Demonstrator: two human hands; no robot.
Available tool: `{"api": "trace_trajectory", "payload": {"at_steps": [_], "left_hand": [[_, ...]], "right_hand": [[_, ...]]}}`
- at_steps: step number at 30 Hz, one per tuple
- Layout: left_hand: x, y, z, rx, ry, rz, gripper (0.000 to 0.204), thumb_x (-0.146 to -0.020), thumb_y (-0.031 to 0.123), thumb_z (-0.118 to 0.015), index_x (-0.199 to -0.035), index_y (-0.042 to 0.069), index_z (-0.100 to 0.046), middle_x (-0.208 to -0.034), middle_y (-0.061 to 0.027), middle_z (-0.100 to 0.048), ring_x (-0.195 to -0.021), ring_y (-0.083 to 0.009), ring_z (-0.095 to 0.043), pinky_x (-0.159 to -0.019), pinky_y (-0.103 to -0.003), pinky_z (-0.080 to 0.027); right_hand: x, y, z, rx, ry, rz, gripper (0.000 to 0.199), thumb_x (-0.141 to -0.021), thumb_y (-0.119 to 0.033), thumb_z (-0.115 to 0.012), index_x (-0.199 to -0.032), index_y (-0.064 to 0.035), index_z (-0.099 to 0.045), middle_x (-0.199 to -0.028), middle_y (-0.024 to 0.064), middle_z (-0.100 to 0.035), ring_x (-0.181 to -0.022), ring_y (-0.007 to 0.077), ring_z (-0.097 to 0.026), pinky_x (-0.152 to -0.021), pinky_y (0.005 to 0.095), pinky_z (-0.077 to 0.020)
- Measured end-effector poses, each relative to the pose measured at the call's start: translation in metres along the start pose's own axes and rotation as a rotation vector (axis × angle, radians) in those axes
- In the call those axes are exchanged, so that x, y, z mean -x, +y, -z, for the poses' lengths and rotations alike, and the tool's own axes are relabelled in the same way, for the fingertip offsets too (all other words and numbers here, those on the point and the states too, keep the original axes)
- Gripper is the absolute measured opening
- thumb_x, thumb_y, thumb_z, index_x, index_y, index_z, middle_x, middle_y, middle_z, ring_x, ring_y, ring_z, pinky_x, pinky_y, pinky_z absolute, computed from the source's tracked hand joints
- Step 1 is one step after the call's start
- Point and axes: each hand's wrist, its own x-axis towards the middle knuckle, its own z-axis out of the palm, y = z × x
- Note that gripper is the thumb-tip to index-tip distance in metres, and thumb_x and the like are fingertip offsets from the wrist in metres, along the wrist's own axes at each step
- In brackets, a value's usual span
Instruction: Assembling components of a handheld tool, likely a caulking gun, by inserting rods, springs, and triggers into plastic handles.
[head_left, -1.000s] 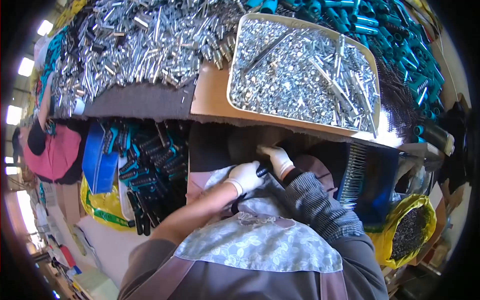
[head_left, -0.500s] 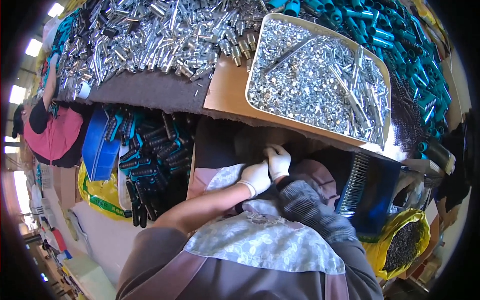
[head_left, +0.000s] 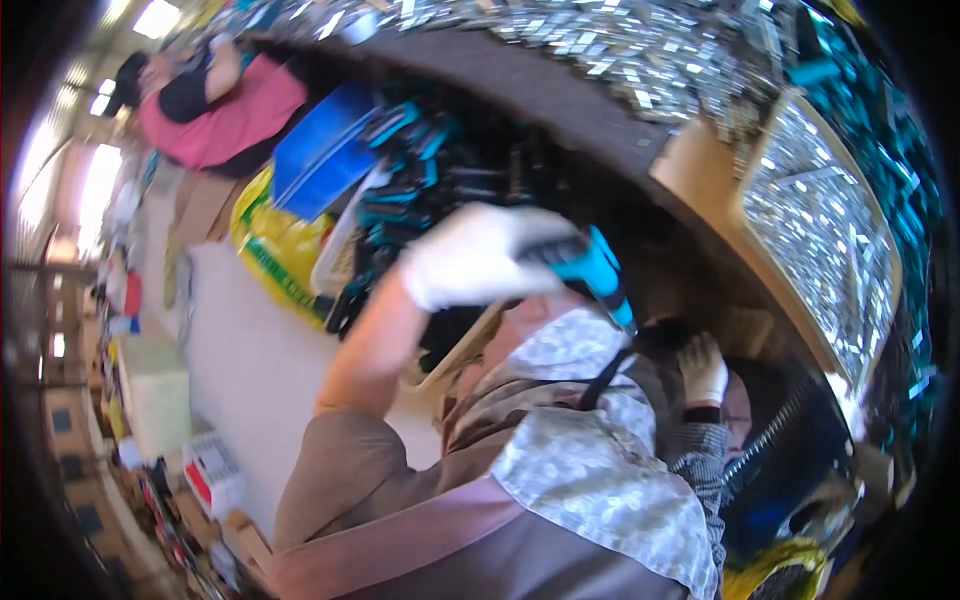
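My gloved left hand point(head_left: 480, 255) grips a teal, black-tipped plastic handle point(head_left: 592, 270), probably light, stiff and best held mid-body, raised below the bench edge point(head_left: 700, 170); my right hand point(head_left: 703, 368) rests lower, grip unclear.

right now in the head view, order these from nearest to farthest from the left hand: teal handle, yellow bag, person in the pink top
1. teal handle: held in the left hand, at its right.
2. yellow bag: to the hand's left, beside the blue bin.
3. person in the pink top: far upper left.

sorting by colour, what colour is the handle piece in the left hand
Teal-blue handle piece, gripped by the white-gloved left hand; head view.
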Motion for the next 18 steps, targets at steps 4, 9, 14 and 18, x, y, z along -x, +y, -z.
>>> {"api": "trace_trajectory", "payload": {"at_steps": [4,9,14,18], "left_hand": [[0.126,0.019,0.112,0.141,0.465,0.432,0.052,-0.08,0.014,-0.076,-0.13,0.003,-0.067,-0.106,-0.0072,-0.072,-0.093,-0.007,-0.063,-0.082,-0.026,-0.054],[0.189,0.013,0.135,-0.279,0.683,0.797,0.046,-0.082,0.018,-0.074,-0.125,0.002,-0.068,-0.089,-0.0115,-0.072,-0.084,-0.0144,-0.065,-0.075,-0.032,-0.052],[0.205,-0.125,0.091,-0.662,0.601,0.981,0.048,-0.085,0.039,-0.068,-0.126,0.014,-0.066,-0.105,-0.0221,-0.072,-0.096,-0.0408,-0.07,-0.085,-0.049,-0.053],[0.239,-0.241,0.003,-0.666,0.398,1.229,0.048,-0.09,0.035,-0.062,-0.134,0.017,-0.057,-0.104,-0.0215,-0.073,-0.096,-0.042,-0.07,-0.085,-0.053,-0.054]], "right_hand": [[-0.017,0.004,-0.027,0.141,-0.038,-0.045,0.047,-0.105,-0.034,-0.05,-0.142,-0.0046,-0.053,-0.139,0.0149,-0.057,-0.124,0.03,-0.055,-0.111,0.0476,-0.041],[-0.026,0.018,-0.029,-0.662,0.149,-0.674,0.04,-0.101,-0.032,-0.059,-0.128,-0.0031,-0.064,-0.118,0.0146,-0.067,-0.106,0.0267,-0.063,-0.098,0.042,-0.0509],[0.015,0.012,-0.082,0.483,0.059,-0.09,0.037,-0.1,-0.031,-0.06,-0.123,-0.0032,-0.066,-0.11,0.0139,-0.07,-0.094,0.0243,-0.066,-0.088,0.0378,-0.0544],[0.019,0.01,-0.092,0.518,0.049,-0.055,0.035,-0.1,-0.031,-0.061,-0.121,-0.0039,-0.068,-0.106,0.0121,-0.071,-0.091,0.022,-0.066,-0.083,0.0384,-0.0552]]}}
